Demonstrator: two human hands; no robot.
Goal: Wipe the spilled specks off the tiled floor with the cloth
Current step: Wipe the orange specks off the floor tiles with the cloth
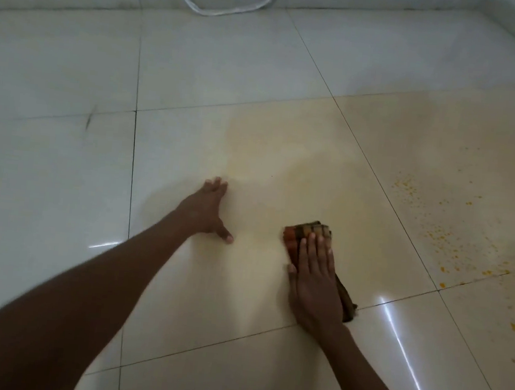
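Our right hand [315, 282] lies flat, fingers together, pressing the folded checked cloth [307, 231] onto the tiled floor [63, 176]; cloth edges show beyond the fingertips and beside the wrist. No readable writing on it. Orange specks [434, 237] lie scattered well to its right. Our left hand [206, 212] rests splayed, empty, on the same tile. A white cable [233, 7] loops by the wall.

Open floor [231, 66] all round; cable [230, 6] seemingly hugs far wall.
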